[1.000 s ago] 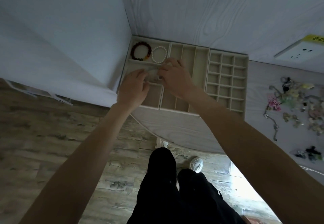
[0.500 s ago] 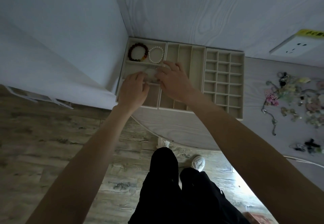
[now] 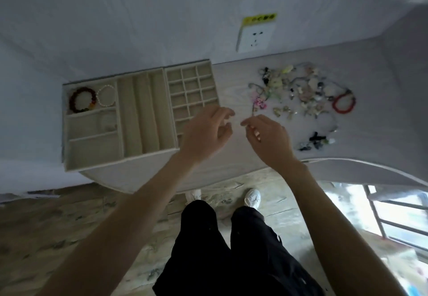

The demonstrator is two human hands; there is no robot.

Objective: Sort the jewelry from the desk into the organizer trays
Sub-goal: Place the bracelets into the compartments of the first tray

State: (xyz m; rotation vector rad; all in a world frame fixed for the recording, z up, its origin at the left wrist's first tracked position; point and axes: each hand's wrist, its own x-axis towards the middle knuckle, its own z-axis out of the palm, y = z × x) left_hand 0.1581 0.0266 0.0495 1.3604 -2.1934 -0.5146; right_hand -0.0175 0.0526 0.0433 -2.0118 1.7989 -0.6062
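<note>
The desk [image 3: 231, 168] holds the organizer trays [image 3: 143, 115] at the left and the unsorted jewelry pile [image 3: 301, 96] well to the right — nearer the right hand [image 3: 266, 140]. Both hands hover between them, loosely curled, the left hand [image 3: 206, 133] empty; whether the right fingertips pinch a thin chain is too blurred to tell

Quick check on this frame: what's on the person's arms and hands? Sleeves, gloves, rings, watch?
Both forearms are bare up to the frame edge, with no sleeves in view. The left hand and right hand wear no gloves, and no watch or wristband shows at either wrist. No rings are visible, though motion blur limits finger detail.
</note>
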